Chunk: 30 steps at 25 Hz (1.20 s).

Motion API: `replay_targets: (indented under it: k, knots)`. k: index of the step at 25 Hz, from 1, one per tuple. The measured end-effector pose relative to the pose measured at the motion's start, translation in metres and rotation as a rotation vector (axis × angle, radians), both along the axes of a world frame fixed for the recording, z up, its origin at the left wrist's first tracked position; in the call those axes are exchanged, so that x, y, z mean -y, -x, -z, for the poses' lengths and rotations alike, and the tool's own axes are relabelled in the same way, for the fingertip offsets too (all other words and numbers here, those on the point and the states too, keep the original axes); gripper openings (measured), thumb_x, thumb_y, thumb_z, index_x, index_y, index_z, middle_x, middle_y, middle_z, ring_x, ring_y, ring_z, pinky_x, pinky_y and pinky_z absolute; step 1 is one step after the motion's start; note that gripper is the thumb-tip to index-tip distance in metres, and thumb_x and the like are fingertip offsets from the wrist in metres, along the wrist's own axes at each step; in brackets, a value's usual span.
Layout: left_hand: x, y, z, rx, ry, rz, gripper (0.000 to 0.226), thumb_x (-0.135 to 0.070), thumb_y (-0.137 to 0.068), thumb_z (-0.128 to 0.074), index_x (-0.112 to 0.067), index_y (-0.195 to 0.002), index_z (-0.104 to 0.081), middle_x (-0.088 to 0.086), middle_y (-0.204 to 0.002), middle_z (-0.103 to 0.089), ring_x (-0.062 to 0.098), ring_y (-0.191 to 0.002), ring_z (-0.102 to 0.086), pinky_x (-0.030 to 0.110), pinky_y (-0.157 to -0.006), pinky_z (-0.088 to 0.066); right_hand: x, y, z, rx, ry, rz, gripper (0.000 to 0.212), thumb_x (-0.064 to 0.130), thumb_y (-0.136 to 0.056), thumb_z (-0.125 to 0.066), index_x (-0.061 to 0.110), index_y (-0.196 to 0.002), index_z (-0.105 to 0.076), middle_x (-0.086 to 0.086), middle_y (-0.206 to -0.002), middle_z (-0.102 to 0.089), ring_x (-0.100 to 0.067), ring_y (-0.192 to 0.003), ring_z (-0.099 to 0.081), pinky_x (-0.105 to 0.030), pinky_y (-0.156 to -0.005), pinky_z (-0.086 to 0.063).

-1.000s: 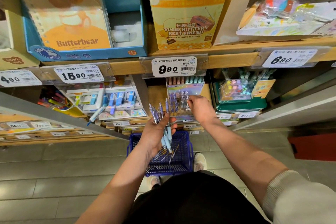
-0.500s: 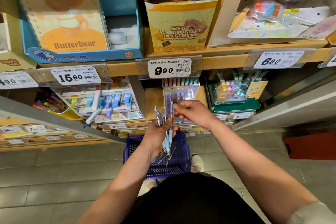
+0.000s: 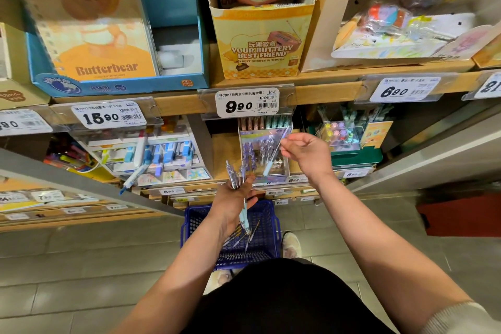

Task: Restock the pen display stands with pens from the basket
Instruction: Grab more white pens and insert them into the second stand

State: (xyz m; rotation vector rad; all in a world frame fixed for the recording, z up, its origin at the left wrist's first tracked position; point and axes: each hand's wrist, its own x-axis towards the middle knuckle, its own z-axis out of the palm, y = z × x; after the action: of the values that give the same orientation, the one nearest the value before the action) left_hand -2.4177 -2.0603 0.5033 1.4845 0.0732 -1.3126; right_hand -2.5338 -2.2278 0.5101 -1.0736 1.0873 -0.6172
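You stand at a stationery aisle with both bare arms reaching toward the lower wooden shelf [image 3: 224, 154]. Your right hand [image 3: 306, 154] pinches a single pale-blue pen [image 3: 275, 153] between thumb and fingertips. The pen slants in front of the clear pen display stand [image 3: 272, 178], which sits at the shelf's front edge. It is too blurred to tell whether the pen touches the stand. Your left hand [image 3: 234, 200] hangs just below the shelf's edge, its fingers curled round a bundle of pens [image 3: 235, 175], whose clear purple tops fan upward.

Directly beneath that hand, a blue plastic basket [image 3: 195, 222] rests on the grey tiled floor [image 3: 81, 266], with a few loose pens [image 3: 244, 238] lying inside. A light shoe [image 3: 291, 244] stands just beside its right wall.

The upper shelf [image 3: 325, 92] carries a "Butterbear" box [image 3: 89, 35] at the left and a yellow carton [image 3: 260, 43] in the middle. Clipped along its front edge is a price tag reading 9.90 [image 3: 246, 103], just above the stand. More stationery fills the lower shelf on either side of the stand.
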Motion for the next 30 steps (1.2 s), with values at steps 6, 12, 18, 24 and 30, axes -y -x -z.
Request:
replay_targets:
  k: [6, 12, 18, 24, 30]
  knots:
    - [-0.001, 0.001, 0.0, -0.063, 0.057, -0.054, 0.026, -0.012, -0.099, -0.06, 0.008, -0.115, -0.064, 0.016, -0.112, -0.071, 0.024, -0.093, -0.072, 0.027, -0.074, -0.062, -0.01, -0.005, 0.028, -0.309, 0.389, -0.067, 0.01, 0.012, -0.089, -0.076, 0.018, -0.095, -0.07, 0.006, -0.086, -0.072, -0.005, -0.081, -0.067, -0.014, -0.081, -0.054]
    - [-0.003, -0.005, 0.0, -0.091, 0.096, -0.087, 0.015, -0.008, -0.1, -0.058, 0.004, -0.107, -0.062, 0.016, -0.091, -0.07, 0.027, -0.09, -0.071, 0.035, -0.081, -0.063, -0.02, -0.016, 0.046, -0.411, 0.529, -0.181, 0.013, 0.015, -0.088, -0.077, 0.013, -0.101, -0.075, 0.011, -0.087, -0.072, 0.012, -0.08, -0.063, 0.0, -0.077, -0.046]
    - [-0.009, -0.008, -0.002, -0.058, 0.093, -0.086, 0.025, -0.009, -0.102, -0.056, 0.007, -0.121, -0.058, 0.018, -0.098, -0.076, 0.023, -0.085, -0.075, 0.036, -0.08, -0.063, -0.022, -0.022, 0.063, -0.569, 0.608, -0.383, 0.007, 0.016, -0.093, -0.072, 0.014, -0.099, -0.074, 0.002, -0.091, -0.075, -0.011, -0.082, -0.069, -0.021, -0.081, -0.054]
    - [-0.016, -0.012, -0.007, -0.032, 0.083, -0.083, 0.032, -0.016, -0.1, -0.06, 0.004, -0.124, -0.057, 0.022, -0.109, -0.074, 0.028, -0.091, -0.075, 0.039, -0.082, -0.063, -0.021, -0.025, 0.073, -0.655, 0.662, -0.406, 0.003, 0.015, -0.095, -0.069, 0.014, -0.095, -0.072, 0.002, -0.083, -0.071, -0.011, -0.071, -0.064, -0.025, -0.074, -0.055]
    - [-0.016, -0.012, -0.01, -0.03, 0.057, -0.075, 0.028, -0.017, -0.099, -0.062, 0.001, -0.12, -0.06, 0.015, -0.096, -0.074, 0.023, -0.082, -0.075, 0.032, -0.071, -0.063, -0.021, -0.019, 0.07, -0.737, 0.421, -0.496, 0.008, 0.026, -0.093, -0.071, 0.022, -0.088, -0.068, 0.004, -0.084, -0.069, -0.005, -0.07, -0.062, -0.008, -0.068, -0.044]
